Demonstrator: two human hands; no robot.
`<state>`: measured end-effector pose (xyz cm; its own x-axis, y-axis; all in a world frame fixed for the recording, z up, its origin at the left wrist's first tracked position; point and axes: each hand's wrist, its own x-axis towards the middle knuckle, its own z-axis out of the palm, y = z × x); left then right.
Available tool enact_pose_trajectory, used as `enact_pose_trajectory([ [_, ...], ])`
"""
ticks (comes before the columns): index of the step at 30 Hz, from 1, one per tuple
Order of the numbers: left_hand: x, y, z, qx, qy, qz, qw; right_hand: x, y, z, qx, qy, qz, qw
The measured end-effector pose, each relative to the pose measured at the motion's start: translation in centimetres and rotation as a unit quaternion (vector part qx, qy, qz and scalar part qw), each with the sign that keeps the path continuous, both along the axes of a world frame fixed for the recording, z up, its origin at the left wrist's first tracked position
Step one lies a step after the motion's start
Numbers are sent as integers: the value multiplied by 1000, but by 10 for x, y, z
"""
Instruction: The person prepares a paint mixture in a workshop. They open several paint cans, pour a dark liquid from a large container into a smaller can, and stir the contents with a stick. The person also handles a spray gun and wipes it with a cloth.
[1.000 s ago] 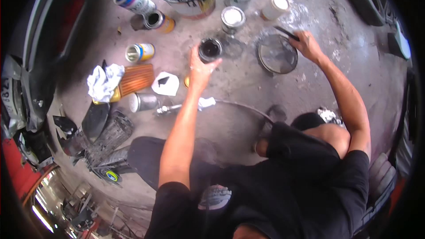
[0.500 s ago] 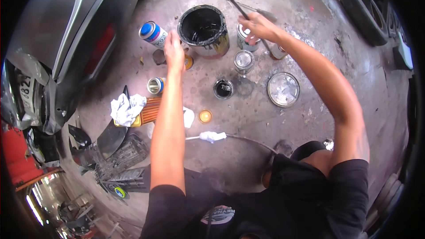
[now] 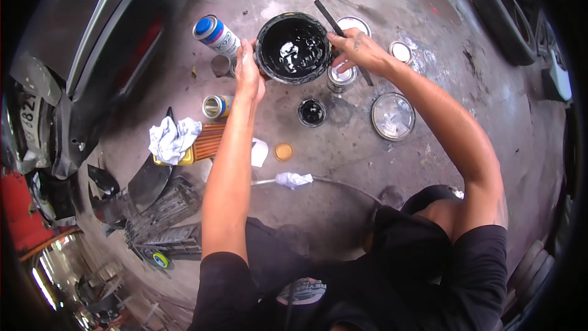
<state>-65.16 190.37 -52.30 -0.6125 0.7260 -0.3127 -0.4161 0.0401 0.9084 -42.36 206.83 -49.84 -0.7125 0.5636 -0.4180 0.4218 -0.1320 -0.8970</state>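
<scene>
A black-coated bucket (image 3: 264, 67) is between my hands, its mouth turned toward the camera, with glossy black liquid inside. My left hand (image 3: 248, 73) presses against its left side, fingers mostly hidden behind the wall. At the right rim, my right hand (image 3: 361, 52) grips a long black stick (image 3: 328, 16) that slants down across the palm. Its fingertips reach the bucket's edge; whether they bear weight I cannot tell. Beneath this hand stands a lidded metal can (image 3: 340, 79). A small can of black paint (image 3: 312, 112) sits nearer me.
Left of the bucket stands a blue-capped can (image 3: 215, 34), with an open tin (image 3: 215, 106) nearer. White crumpled cloth (image 3: 174, 140) lies by an orange-brown ribbed item (image 3: 209, 141). A round lid (image 3: 393, 116) is at right. A hose (image 3: 349, 187) crosses the floor; a dark car panel (image 3: 116, 37) flanks the left.
The bucket has shifted slightly right and its mouth now faces the camera more. My left hand has come against its side. My right hand, with the stick, has moved down to its right rim.
</scene>
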Motion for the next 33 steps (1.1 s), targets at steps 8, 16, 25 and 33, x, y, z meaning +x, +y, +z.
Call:
enact_pose_trajectory([
  [8,2,-24,-6,27,46,-92,994,5,-23,2,23,-7,5,1000],
  [16,-2,-28,-18,55,-62,-4,997,1,-49,10,-43,-6,-103,994],
  [25,-8,-30,-4,154,-101,19,983,5,-75,68,50,6,-113,992],
  [33,-2,-28,97,252,-218,62,941,18,-92,159,217,126,-81,965],
])
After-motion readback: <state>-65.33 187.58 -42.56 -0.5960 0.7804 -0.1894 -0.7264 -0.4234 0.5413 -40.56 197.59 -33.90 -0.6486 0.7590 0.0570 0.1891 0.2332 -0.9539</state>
